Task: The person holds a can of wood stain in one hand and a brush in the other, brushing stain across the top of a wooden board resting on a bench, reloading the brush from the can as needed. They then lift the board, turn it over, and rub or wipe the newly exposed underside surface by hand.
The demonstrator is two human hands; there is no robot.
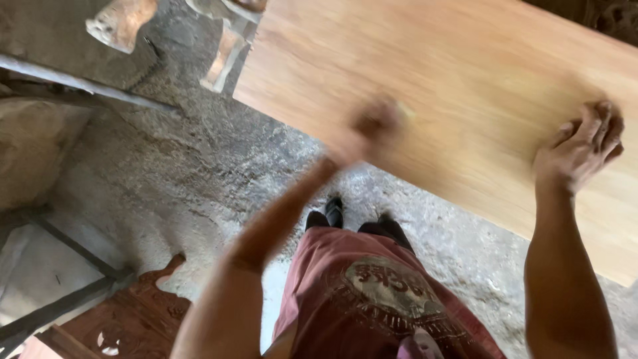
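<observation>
Wood board (465,86) looks smooth already; blurred left hand (372,129) perhaps clutches a sanding pad, right hand (578,149) presses flat, fingers curled.

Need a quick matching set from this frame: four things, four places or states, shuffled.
1. left hand
2. right hand
3. wooden board
4. carved wood panel

A. lying on the floor, lower left
B. blurred, on the board near its edge
C. large, pale, smooth, slanting across the top
D. sharp, fingers curled, resting on the board

Pairs: 1-B, 2-D, 3-C, 4-A
</observation>
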